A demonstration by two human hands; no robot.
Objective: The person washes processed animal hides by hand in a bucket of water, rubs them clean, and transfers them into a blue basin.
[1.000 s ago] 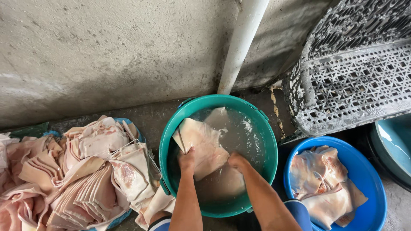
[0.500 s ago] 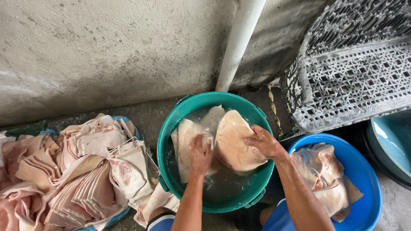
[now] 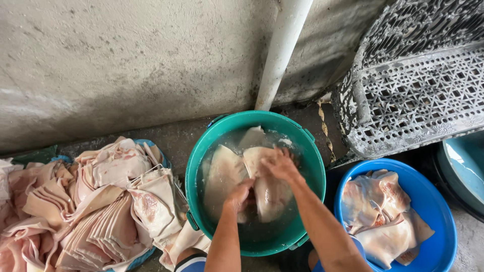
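Fingers (image 3: 275,161) of both hands grasp a pale pork-skin slab (image 3: 267,189) in the green basin (image 3: 201,151), long axis running away from the person; half a second ago it was lifted, now it's lowered into the water.

the tub (image 3: 199,151) sits at the lower middle of the frame, with water in it and slabs of skin (image 3: 222,174) lying in the water. both my hands are inside it: my left hand (image 3: 239,195) low at the middle, my right hand (image 3: 280,163) just above and right of it, both on a slab (image 3: 269,194). a pipe (image 3: 282,48) stands straight behind the tub, against the wall (image 3: 126,65) across the top. a heap of skins (image 3: 91,201) fills the lower left. a basin (image 3: 443,226) with more pieces (image 3: 383,211) in it lies lower right, below a lattice bench (image 3: 418,85) at the upper right.
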